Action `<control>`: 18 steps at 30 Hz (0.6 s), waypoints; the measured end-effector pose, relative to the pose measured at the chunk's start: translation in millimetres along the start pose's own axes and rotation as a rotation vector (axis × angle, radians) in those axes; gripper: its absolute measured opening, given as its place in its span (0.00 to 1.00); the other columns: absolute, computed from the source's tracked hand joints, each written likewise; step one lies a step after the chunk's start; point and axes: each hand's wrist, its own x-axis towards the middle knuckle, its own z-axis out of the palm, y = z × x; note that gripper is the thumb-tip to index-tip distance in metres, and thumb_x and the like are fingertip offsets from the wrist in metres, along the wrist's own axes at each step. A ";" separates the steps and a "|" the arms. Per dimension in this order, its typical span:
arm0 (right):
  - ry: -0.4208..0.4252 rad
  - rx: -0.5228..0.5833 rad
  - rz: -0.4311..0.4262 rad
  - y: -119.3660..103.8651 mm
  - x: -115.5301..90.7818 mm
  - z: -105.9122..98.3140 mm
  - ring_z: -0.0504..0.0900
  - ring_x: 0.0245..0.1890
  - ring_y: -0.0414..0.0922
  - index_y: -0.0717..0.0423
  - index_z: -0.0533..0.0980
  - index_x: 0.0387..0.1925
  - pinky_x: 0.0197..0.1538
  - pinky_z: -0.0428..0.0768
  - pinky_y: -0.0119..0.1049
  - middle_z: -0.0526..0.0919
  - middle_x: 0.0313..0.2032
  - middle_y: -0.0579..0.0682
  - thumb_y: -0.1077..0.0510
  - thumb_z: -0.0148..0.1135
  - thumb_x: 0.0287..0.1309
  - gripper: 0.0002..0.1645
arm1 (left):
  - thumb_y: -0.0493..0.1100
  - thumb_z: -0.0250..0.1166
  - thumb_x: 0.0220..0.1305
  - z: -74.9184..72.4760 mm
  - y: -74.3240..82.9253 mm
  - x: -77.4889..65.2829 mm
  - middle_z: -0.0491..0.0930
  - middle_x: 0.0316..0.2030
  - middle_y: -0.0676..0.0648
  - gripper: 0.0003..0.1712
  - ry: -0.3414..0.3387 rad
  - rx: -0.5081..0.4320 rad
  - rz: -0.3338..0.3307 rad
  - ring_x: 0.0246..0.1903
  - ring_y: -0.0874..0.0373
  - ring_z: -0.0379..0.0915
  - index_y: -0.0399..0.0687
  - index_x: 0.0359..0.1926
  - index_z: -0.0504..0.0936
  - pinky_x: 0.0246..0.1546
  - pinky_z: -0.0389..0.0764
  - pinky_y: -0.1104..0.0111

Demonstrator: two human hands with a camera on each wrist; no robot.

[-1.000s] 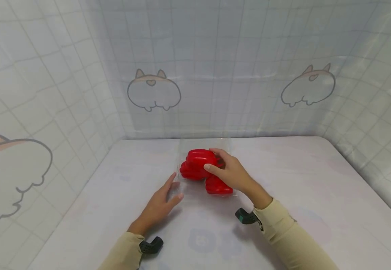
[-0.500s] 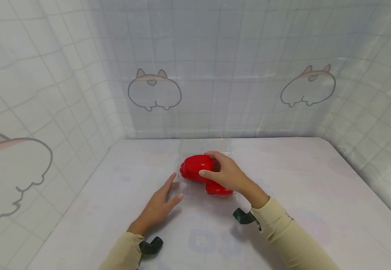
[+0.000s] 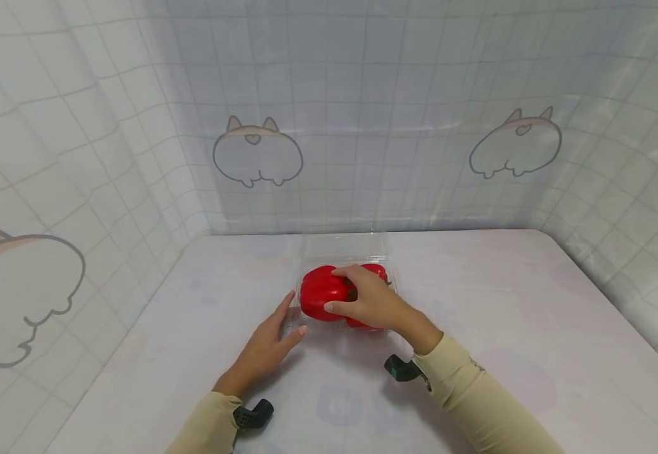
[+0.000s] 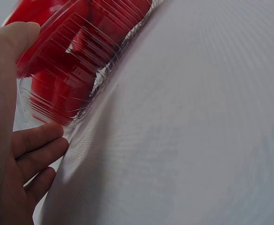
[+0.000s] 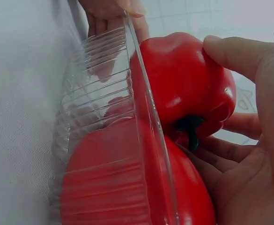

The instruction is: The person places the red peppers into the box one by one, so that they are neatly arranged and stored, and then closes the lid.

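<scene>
In the head view my right hand grips a red bell pepper from its right side, at the left part of a clear plastic container. The right wrist view shows my thumb on top of this pepper, my fingers behind it, and its dark green stem facing the camera. More red peppers lie in the container, partly behind my right hand. My left hand touches the container's left front corner, fingers fairly straight. In the left wrist view its fingertips meet the ribbed wall.
The container's clear lid stands open at the back, towards the tiled-pattern curtain. A pale printed cloth covers the table around it. Dark wrist cameras sit on both wrists.
My right hand has moved left and nearer, lowering the pepper and turning it so it sits at the container's left. The pepper behind it now shows. My left hand stays put.
</scene>
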 end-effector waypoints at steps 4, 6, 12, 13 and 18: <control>-0.006 -0.066 -0.013 0.4 1.2 2.2 0.75 0.55 0.44 0.52 0.71 0.67 0.50 0.83 0.40 0.76 0.59 0.46 0.39 0.71 0.56 0.42 | 0.64 0.63 0.66 1.8 -2.1 1.3 0.71 0.68 0.49 0.49 0.011 0.001 0.012 0.72 0.46 0.57 0.69 0.80 0.48 0.65 0.62 0.38; -0.006 -0.089 -0.021 0.8 2.1 3.6 0.75 0.55 0.44 0.52 0.71 0.67 0.49 0.83 0.40 0.76 0.58 0.46 0.38 0.71 0.56 0.41 | 0.64 0.63 0.65 2.1 -3.0 1.9 0.71 0.68 0.48 0.49 0.015 0.003 0.014 0.72 0.46 0.58 0.70 0.80 0.48 0.65 0.63 0.38; -0.006 -0.151 -0.058 3.6 4.7 9.2 0.76 0.56 0.45 0.50 0.70 0.68 0.48 0.84 0.41 0.76 0.59 0.47 0.36 0.69 0.56 0.43 | 0.65 0.63 0.65 3.0 -3.7 2.9 0.68 0.70 0.46 0.49 0.014 0.020 0.004 0.72 0.45 0.58 0.70 0.80 0.48 0.64 0.65 0.39; -0.006 -0.157 -0.063 3.3 4.8 9.8 0.76 0.56 0.45 0.50 0.70 0.68 0.48 0.84 0.42 0.76 0.59 0.47 0.36 0.70 0.56 0.43 | 0.64 0.64 0.65 2.8 -3.3 2.9 0.68 0.70 0.46 0.49 0.014 0.019 0.002 0.71 0.44 0.58 0.70 0.80 0.48 0.64 0.65 0.39; -0.010 -0.206 -0.085 1.2 5.7 12.9 0.76 0.56 0.45 0.47 0.71 0.66 0.48 0.84 0.42 0.75 0.59 0.48 0.37 0.71 0.55 0.41 | 0.65 0.64 0.63 1.3 -0.8 2.5 0.64 0.72 0.45 0.50 0.016 0.022 -0.006 0.71 0.44 0.58 0.69 0.80 0.49 0.63 0.65 0.39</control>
